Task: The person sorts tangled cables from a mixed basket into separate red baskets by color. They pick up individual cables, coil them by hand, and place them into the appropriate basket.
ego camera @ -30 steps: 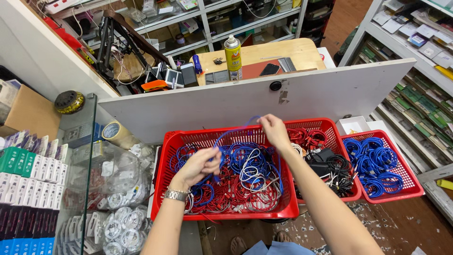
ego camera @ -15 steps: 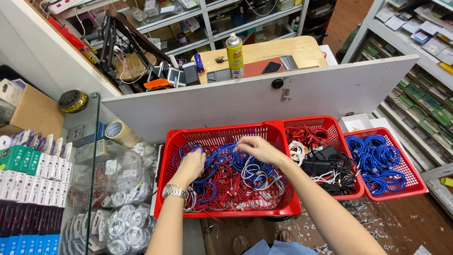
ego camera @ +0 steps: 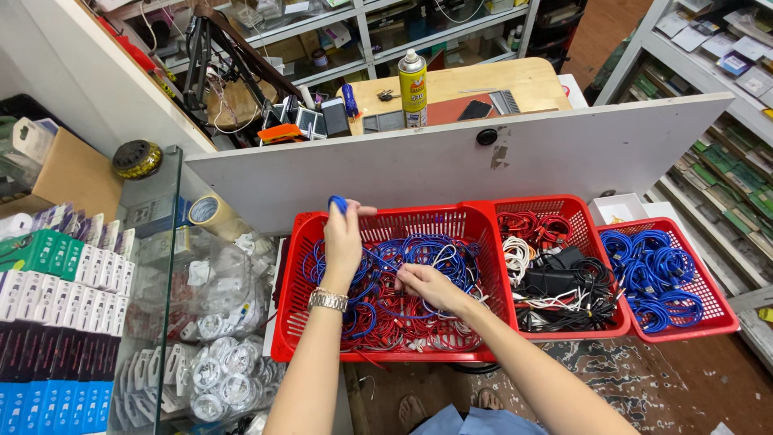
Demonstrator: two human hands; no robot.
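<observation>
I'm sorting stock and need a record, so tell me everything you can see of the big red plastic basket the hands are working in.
The big red plastic basket is rectangular, with slotted walls and a solid rim. It sits leftmost in a row of three red baskets, below a white board, and is filled with tangled blue, red and white cables. The left hand lifts a blue cable end above its back rim; the right hand rests in the tangle. Its right wall touches the middle basket.

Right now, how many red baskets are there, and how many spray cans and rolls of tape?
Red baskets: 3, one large, one middle and one small
Spray can: 1
Roll of tape: 1
Total: 5
</observation>
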